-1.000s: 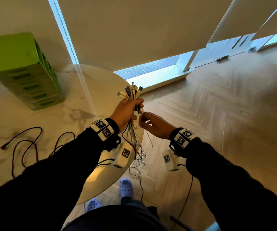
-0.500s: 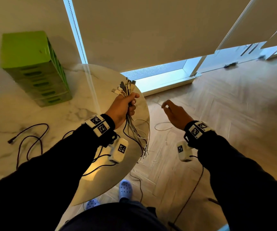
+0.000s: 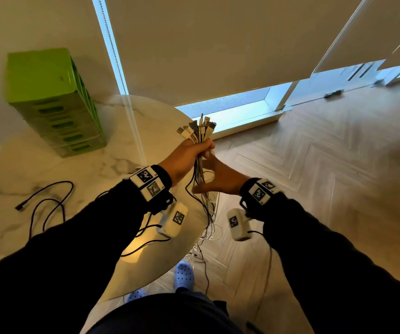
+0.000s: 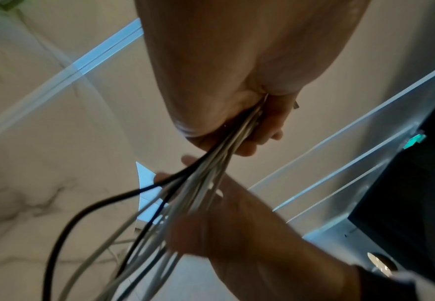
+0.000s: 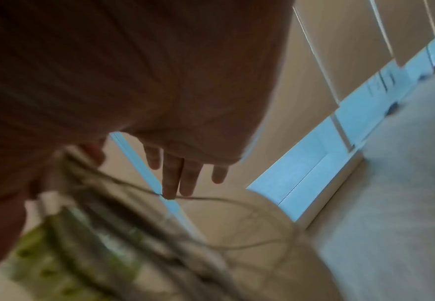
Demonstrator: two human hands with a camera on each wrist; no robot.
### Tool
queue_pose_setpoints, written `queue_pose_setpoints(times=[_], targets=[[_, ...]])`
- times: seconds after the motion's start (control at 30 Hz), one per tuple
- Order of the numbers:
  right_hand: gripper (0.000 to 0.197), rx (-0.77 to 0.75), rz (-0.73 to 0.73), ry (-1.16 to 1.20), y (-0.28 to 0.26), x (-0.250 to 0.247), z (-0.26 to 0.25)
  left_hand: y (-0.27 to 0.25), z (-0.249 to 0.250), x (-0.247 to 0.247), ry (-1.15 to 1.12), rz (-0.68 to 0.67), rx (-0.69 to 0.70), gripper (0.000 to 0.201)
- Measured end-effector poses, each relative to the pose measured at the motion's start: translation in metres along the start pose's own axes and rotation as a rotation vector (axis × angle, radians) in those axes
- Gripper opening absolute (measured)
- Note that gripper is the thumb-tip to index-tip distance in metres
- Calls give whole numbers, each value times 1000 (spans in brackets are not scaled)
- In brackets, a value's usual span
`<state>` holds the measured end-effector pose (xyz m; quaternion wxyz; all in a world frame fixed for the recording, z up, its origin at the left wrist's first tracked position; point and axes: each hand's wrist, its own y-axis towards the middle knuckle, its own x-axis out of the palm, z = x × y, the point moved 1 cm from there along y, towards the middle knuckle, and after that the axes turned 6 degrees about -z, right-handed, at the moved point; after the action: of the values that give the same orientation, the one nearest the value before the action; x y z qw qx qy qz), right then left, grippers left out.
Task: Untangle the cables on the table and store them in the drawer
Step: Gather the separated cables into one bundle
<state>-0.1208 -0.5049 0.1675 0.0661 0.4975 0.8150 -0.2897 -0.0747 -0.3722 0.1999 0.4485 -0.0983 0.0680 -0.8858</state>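
My left hand (image 3: pixel 193 150) grips a bundle of white and grey cables (image 3: pixel 200 133) upright over the table's right edge, plugs fanned out on top. The loose strands (image 3: pixel 206 208) hang down past the table rim to the floor. Just below it my right hand (image 3: pixel 218 177) reaches in with straight fingers, and the strands run across it between thumb and fingers. In the left wrist view the cables (image 4: pixel 211 183) leave my fist (image 4: pixel 237 122) and cross the right hand (image 4: pixel 237 234). In the blurred right wrist view, a thin strand (image 5: pixel 211 198) touches my outstretched fingertips (image 5: pixel 171 191).
A green drawer tower (image 3: pixel 56 104) stands at the back left of the round marble table (image 3: pixel 73 169), its drawers pushed in. One black cable (image 3: pixel 47 206) lies loose on the table's left. Wooden floor (image 3: pixel 314 177) spreads to the right; blinds and a low window are behind.
Half a second ago my right hand was out to the right, away from the bundle. It has come back in under my left hand, which still holds the bundle.
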Motion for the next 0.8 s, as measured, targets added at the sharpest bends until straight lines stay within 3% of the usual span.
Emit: queue_pose_setpoints(times=[0.13, 0.23, 0.33, 0.43, 0.5, 0.57, 0.67, 0.73, 0.8], targets=[[18, -11, -22, 216, 13, 21, -16, -5, 1, -7, 191, -52, 5, 28], [31, 98, -103, 126, 18, 22, 3, -13, 1, -16, 117, -160, -5, 32], [36, 258, -124, -312, 20, 5, 34, -20, 2, -23, -12, -183, -94, 28], [20, 283, 162, -692, 15, -17, 55, -21, 2, -26, -10, -160, -70, 27], [20, 284, 425, -874, 10, -24, 59, -20, 6, -27, 39, -166, -7, 28], [23, 317, 554, -962, 9, -22, 67, -14, 10, -27, 154, -174, 63, 31], [27, 367, 313, -899, 7, -7, 81, -11, 20, -24, 324, -192, 109, 30], [43, 312, 124, -749, 2, 0, 79, -8, 23, -21, 387, -242, 139, 29], [77, 181, 182, -542, -4, 5, 59, -5, 21, -17, 462, -286, 145, 30]])
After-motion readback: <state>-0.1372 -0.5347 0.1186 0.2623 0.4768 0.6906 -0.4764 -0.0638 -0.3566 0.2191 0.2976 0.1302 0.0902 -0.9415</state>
